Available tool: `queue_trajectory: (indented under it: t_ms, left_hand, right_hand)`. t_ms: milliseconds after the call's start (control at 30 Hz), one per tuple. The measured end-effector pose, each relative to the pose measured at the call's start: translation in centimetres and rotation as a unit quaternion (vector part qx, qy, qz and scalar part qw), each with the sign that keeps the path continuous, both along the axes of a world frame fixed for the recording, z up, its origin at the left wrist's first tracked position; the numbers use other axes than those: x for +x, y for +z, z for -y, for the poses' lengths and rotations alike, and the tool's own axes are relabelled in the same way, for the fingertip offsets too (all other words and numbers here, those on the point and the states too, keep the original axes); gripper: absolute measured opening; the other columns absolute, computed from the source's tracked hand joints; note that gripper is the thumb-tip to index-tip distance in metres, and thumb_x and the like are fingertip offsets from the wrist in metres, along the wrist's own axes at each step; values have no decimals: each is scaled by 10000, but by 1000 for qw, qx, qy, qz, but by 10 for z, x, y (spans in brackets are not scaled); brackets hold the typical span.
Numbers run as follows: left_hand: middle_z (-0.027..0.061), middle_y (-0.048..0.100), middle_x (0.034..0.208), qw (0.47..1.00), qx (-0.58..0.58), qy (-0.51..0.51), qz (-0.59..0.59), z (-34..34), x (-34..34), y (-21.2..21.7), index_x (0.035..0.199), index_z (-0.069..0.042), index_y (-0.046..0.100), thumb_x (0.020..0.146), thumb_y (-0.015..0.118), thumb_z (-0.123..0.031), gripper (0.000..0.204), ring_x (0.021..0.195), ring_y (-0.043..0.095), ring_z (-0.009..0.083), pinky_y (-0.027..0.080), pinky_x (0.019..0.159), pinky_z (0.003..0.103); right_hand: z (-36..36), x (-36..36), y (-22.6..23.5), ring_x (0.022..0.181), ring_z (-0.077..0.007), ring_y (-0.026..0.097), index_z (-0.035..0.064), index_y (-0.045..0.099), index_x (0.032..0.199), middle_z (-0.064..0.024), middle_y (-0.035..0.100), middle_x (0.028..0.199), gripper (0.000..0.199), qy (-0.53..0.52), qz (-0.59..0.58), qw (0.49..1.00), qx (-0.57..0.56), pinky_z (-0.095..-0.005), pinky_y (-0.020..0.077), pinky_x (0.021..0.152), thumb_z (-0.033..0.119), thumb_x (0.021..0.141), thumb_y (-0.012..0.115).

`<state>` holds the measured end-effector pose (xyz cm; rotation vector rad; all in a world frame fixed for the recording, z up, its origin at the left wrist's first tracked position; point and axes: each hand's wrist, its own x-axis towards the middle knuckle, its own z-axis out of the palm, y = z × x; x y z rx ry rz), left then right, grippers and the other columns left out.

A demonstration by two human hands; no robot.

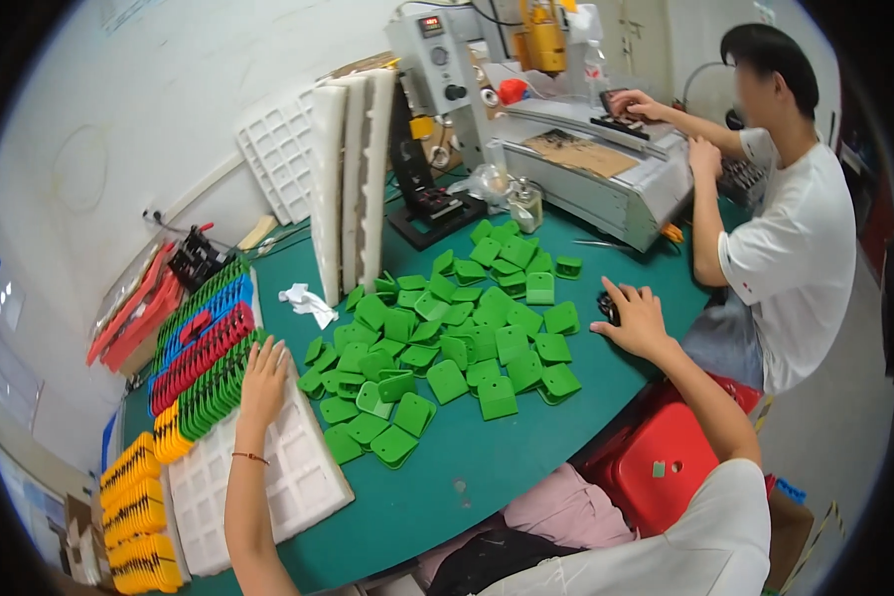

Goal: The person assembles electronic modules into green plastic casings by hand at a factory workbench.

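The tray (pixel 313 477) is overlapped by the outstretched, seemingly empty left hand (pixel 262 382), by whose nudge the adjacent green row (pixel 209 409) could be toppled; beyond, a black part (pixel 607 311), lightly pinched by the curled right hand (pixel 638 320), could be dropped beside the green heap (pixel 483 343).

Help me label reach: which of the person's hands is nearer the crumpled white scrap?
Left. The left hand is on the near side of the scrap, slightly left; the right hand is across the green pieces.
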<state>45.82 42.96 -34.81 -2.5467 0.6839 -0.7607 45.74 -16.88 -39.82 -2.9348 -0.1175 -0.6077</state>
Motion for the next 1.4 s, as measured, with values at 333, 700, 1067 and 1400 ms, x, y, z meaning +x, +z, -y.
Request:
queue_trajectory:
  t_ms: [333, 700, 1067, 1400]
  left_hand:
    - [161, 555, 1156, 602, -652, -153, -435, 185, -118, 19, 1219, 6, 466, 950, 451, -166, 320, 955, 609, 272, 482, 837, 346]
    - [156, 563, 1043, 252, -856, -80, -444, 194, -117, -16, 1212, -3, 418, 972, 260, -478, 556, 880, 613, 241, 564, 700, 379]
    - [196, 503, 1158, 211, -895, -86, -384, 190, -117, -18, 1192, 34, 406, 997, 285, -329, 430, 1008, 586, 327, 500, 890, 469]
    - [133, 349, 1375, 169, -873, -168, -425, 193, -119, -17, 1419, -17, 213, 993, 348, -245, 502, 1249, 401, 227, 342, 1058, 399]
  right_hand:
    - [-118, -23, 74, 880, -295, 556, 76, 423, 1323, -143, 577, 987, 663, 327, 99, 919, 196, -371, 463, 789, 195, 743, 722]
    - [-234, -39, 55, 1026, -341, 512, 18, 405, 1290, -178, 488, 1182, 708, 620, -45, 760, 188, -389, 453, 864, 257, 713, 739]
    - [-228, -19, 46, 994, -321, 558, 0, 525, 1173, -154, 533, 1175, 558, 612, -33, 767, 189, -376, 485, 826, 103, 675, 755]
    - [-227, -27, 38, 944, -322, 606, -26, 559, 1089, -212, 579, 1133, 586, 609, 104, 765, 185, -366, 516, 762, 189, 607, 814]
